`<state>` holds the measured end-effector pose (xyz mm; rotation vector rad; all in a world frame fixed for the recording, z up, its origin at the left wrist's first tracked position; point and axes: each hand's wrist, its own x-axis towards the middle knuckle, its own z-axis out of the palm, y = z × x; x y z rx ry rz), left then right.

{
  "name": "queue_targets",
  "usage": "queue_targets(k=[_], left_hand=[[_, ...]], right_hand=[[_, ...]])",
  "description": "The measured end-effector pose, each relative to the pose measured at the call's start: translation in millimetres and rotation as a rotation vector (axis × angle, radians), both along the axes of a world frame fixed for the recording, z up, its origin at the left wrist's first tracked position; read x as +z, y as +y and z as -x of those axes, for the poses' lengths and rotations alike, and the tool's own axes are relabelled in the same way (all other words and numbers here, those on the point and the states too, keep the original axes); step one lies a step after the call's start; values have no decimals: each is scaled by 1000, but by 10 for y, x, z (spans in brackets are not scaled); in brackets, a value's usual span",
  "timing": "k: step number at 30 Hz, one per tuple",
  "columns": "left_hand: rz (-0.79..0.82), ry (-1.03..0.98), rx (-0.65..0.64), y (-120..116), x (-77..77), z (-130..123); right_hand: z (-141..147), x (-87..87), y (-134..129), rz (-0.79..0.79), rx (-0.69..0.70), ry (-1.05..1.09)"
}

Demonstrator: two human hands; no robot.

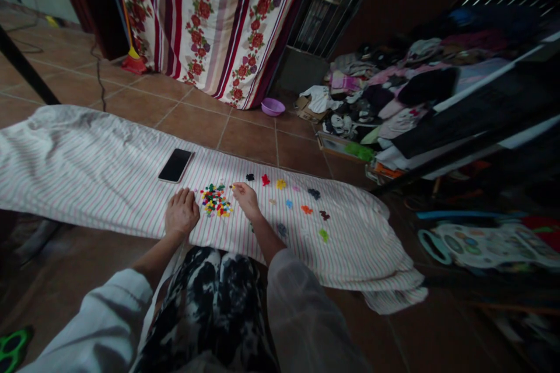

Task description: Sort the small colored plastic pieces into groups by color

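A mixed pile of tiny coloured pieces point(215, 200) lies on the striped cloth point(118, 169). They are too small to name exactly. My left hand point(181, 211) rests flat on the cloth just left of this pile. At the pile's right edge, my right hand point(247, 198) pinches a small coloured piece, partly hidden by the fingertips. Farther right, little heaps sit sorted by colour, among them a black heap point(249, 177), a red heap point(265, 179), a yellow heap point(280, 184), a blue heap point(289, 204), an orange heap point(307, 210) and a lime green heap point(323, 235).
A phone point(175, 165) lies on the cloth beyond my left hand. Past the far edge are the tiled floor point(249, 137), a purple bowl point(273, 107) and a floral curtain point(219, 23). Piled clothes point(389, 87) stand back right. A dark pole point(26, 67) slants at left.
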<state>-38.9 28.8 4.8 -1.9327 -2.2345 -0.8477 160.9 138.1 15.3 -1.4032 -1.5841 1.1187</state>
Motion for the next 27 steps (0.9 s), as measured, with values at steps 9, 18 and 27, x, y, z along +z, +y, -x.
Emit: queue_targets(k=[9, 18, 27], left_hand=[[-11, 3, 7, -1, 1, -2], [-32, 31, 10, -8, 6, 1], [-30, 7, 0, -16, 10, 7]], right_hand=[[-157, 51, -132, 127, -60, 244], [-331, 156, -197, 168, -127, 365], [-528, 230, -253, 192, -210, 404]])
